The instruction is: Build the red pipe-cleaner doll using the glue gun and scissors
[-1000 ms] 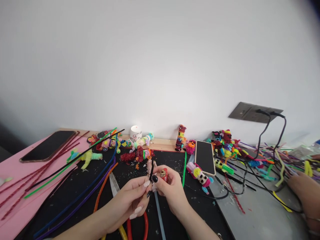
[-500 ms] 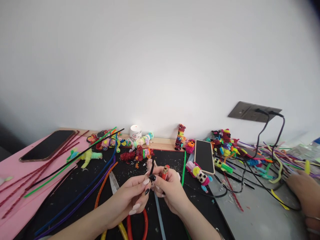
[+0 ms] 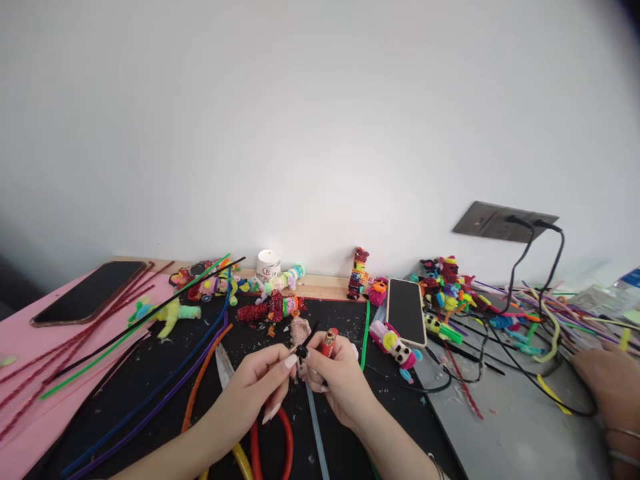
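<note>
Over the black mat (image 3: 150,373), my left hand (image 3: 257,387) pinches a thin black pipe cleaner (image 3: 306,337) between thumb and forefinger. My right hand (image 3: 337,380) is closed round a small red lighter (image 3: 329,341) and also touches the black pipe cleaner, its black-nailed thumb at the pinch point. A small pale fuzzy figure (image 3: 299,329) lies on the mat just behind the fingertips. A clear glue stick (image 3: 316,427) runs under my hands toward me.
Long pipe cleaners (image 3: 200,360) lie left on the mat and pink sheet (image 3: 30,347). Phones rest at far left (image 3: 87,292) and centre right (image 3: 406,311). Finished figures (image 3: 273,308) line the wall. Another person's hand (image 3: 605,393) is at right among cables and loose stems.
The black pipe cleaner has tilted from upright to leaning right. My hands have shifted slightly lower and closer together. The other person's hand at right moved a little.
</note>
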